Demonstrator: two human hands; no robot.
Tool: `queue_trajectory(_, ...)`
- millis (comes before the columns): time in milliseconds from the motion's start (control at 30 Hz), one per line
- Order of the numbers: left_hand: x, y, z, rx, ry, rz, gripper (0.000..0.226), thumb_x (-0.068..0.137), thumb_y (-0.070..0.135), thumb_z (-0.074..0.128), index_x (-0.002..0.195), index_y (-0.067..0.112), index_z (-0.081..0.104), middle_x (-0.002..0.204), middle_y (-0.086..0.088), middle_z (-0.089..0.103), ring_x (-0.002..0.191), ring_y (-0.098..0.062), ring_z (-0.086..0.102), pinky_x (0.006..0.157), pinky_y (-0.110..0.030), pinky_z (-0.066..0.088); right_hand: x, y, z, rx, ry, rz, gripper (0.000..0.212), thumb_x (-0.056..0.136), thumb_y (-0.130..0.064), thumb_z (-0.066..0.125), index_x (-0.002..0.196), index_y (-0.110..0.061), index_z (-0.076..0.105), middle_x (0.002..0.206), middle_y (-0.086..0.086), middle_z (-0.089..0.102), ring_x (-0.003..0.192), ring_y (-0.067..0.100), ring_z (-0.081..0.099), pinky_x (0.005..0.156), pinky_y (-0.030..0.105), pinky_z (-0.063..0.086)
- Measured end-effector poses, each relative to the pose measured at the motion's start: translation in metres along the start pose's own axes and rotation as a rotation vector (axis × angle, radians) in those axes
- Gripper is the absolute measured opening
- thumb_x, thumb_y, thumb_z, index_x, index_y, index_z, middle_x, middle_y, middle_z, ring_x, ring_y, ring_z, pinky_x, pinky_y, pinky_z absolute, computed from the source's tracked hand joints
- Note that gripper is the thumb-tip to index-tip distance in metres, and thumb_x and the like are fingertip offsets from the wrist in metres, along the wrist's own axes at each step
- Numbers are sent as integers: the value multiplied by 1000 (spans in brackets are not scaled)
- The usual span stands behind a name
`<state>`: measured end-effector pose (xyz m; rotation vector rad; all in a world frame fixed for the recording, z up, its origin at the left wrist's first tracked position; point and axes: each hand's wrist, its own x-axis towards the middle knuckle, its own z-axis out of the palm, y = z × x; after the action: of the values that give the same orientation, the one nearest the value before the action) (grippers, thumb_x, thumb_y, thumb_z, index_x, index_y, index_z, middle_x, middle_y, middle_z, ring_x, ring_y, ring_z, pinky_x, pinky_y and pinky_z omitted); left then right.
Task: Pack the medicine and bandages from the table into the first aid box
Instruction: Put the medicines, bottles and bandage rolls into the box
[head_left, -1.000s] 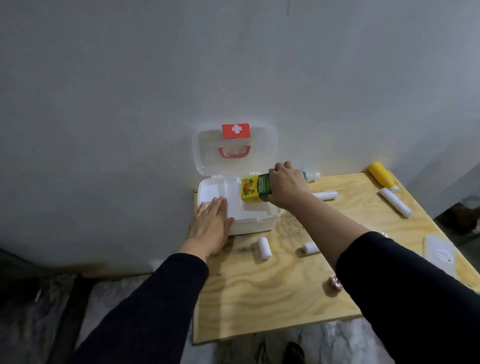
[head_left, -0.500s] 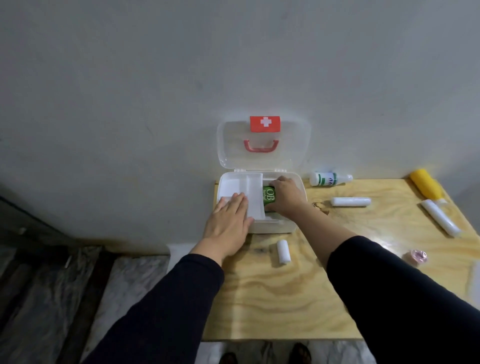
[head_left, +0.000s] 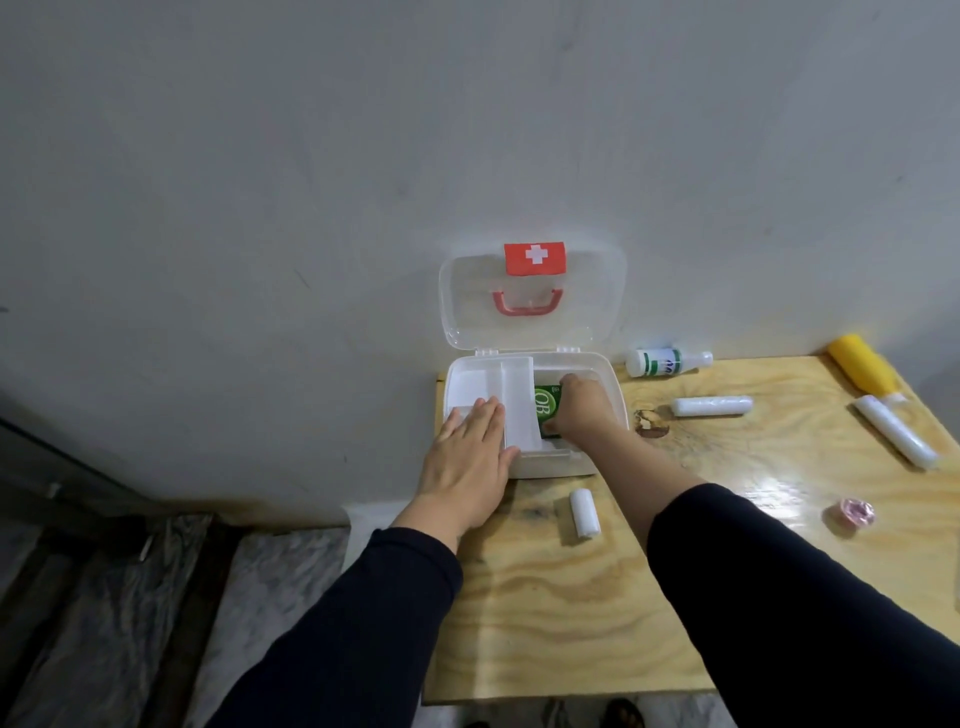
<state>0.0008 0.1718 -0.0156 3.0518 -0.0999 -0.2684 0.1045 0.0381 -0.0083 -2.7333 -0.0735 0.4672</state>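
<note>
One first aid box (head_left: 566, 465) — one green medicine carton (head_left: 546, 406), one bottle (head_left: 660, 362), three bandage rolls (head_left: 584, 513).

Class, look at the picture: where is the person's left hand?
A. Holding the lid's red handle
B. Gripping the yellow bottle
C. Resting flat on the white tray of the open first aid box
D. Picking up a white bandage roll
C: the left hand lies open and flat on the white plastic tray of the first aid box, fingers extended.
</note>
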Motion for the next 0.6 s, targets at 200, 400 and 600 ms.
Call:
queue_trajectory(200,0,0,-8,3,-30,21,61,105,40,17,156,9,7,165,-4,4,152,-17,2,123,-35,0,-9,4,-13,109,19,-57,67,77,-12,78,136,-2,46,133,14,58,122,27,54,101,34,45)
queue_trajectory(400,15,6,-38,-50,-17,37,66,101,48,29,154,9,20,163,-5,19,151,-18,13,123,-40,9,-42,29,-51,291,124,-155,63,80,-19,76,136,-7,50,127,12,63,117,23,60,103,35,48)
queue_trajectory(600,43,72,-72,-17,20,219,53,99,35,37,147,11,36,153,-5,38,141,-22,35,118,-35,20,-81,105,-85,290,236,-4,50,84,-19,70,131,-8,56,123,11,66,112,25,61,98,34,47)
